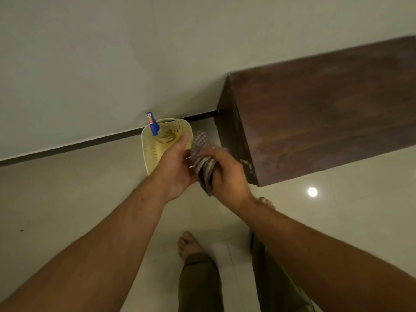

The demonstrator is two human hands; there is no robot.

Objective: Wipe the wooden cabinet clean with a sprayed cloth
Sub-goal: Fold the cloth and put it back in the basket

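Note:
A dark brown wooden cabinet (322, 118) stands against the wall at the right, seen from above. My right hand (227, 172) grips a bunched grey checked cloth (203, 161) just left of the cabinet's near corner. My left hand (176, 167) touches the cloth from the left, fingers partly curled around its edge. Behind the hands, a cream perforated basket (157, 152) sits on the floor by the wall. A spray bottle with a blue trigger head (153, 126) stands in it.
Pale glossy floor tiles (67, 199) spread to the left and front. A dark skirting strip (78, 145) runs along the wall's base. My bare feet (189, 244) are below the hands. A ceiling light reflects in the floor (312, 192).

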